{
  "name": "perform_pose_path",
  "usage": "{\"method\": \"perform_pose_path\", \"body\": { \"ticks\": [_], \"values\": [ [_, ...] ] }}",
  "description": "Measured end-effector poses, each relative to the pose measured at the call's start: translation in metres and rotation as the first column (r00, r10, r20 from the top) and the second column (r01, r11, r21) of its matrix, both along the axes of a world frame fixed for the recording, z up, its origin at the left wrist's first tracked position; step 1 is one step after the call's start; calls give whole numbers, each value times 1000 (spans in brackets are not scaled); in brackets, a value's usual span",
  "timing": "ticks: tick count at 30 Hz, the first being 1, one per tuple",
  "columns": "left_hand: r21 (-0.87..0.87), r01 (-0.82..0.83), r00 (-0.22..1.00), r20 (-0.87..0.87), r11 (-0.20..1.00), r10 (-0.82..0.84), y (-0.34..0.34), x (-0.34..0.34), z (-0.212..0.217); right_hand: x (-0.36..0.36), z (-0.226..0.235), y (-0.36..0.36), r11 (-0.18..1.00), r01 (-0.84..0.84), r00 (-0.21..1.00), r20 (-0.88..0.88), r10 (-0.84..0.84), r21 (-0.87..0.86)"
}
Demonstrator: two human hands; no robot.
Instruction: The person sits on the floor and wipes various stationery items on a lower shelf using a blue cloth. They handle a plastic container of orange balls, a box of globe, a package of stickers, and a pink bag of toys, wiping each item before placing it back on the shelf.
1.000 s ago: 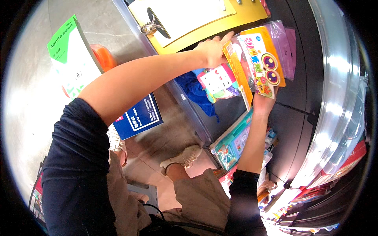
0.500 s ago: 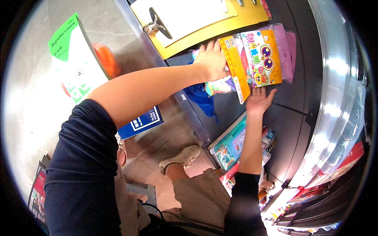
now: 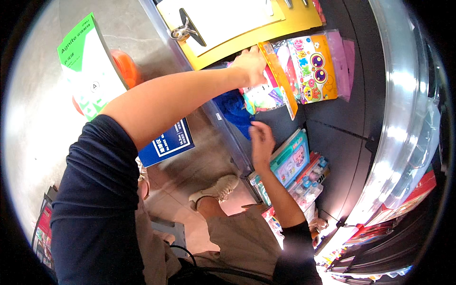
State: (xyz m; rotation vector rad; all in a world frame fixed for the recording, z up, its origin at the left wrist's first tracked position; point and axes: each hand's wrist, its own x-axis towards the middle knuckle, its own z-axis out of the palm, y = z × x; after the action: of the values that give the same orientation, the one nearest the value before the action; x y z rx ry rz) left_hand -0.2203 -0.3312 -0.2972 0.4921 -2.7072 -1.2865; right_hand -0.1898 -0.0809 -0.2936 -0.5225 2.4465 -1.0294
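A person crouched before a dark display shelf (image 3: 351,142) reaches into it with both arms. The left hand (image 3: 251,64), at the end of a bare forearm stretched up from a dark blue sleeve, is closed on the near edge of an orange toy packet (image 3: 311,71) with cartoon eyes on its front; the packet stands tilted against the shelf's upper part, just below a yellow clipboard (image 3: 247,26) with a metal clip and a white sheet. Behind that packet lie pink plastic sleeves (image 3: 344,59), and tucked beside its near edge is a smaller packet with a white and multicoloured front (image 3: 261,97), touching the left hand's wrist side. The right hand (image 3: 261,142) is open, fingers spread and holding nothing, hovering just below the smaller packet and above a blue cloth-like item (image 3: 235,109) at the shelf's front edge. Lower along the shelf, near the right forearm, a turquoise boxed set (image 3: 292,161) stands on its side next to a row of small paint pots (image 3: 311,183). On the grey floor to the left lean a green-and-white sign (image 3: 90,66), an orange round object (image 3: 124,66) behind it, and a blue placard (image 3: 166,142). The person's pale shoe (image 3: 216,190) rests on the floor by the shelf's base.
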Motion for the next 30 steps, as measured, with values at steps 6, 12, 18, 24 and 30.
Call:
{"method": "perform_pose_path", "body": {
  "ticks": [6,12,18,24,30],
  "values": [
    [-27,-2,999,38,1000,3,3,3,22,12,6,-77,865,-417,741,-448,501,277],
    [-76,13,995,102,997,-5,3,-1,15,-28,39,-41,833,-541,827,253,502,115],
    [-59,-123,974,182,991,132,14,1,46,-52,94,47,994,-74,943,331,43,84],
    [-272,11,923,-368,962,-115,61,14,69,-34,-4,47,954,-147,969,-155,192,262],
    [-399,363,930,99,842,-354,40,-10,37,23,-13,-1,917,-343,823,-406,398,205]
  ]
}}
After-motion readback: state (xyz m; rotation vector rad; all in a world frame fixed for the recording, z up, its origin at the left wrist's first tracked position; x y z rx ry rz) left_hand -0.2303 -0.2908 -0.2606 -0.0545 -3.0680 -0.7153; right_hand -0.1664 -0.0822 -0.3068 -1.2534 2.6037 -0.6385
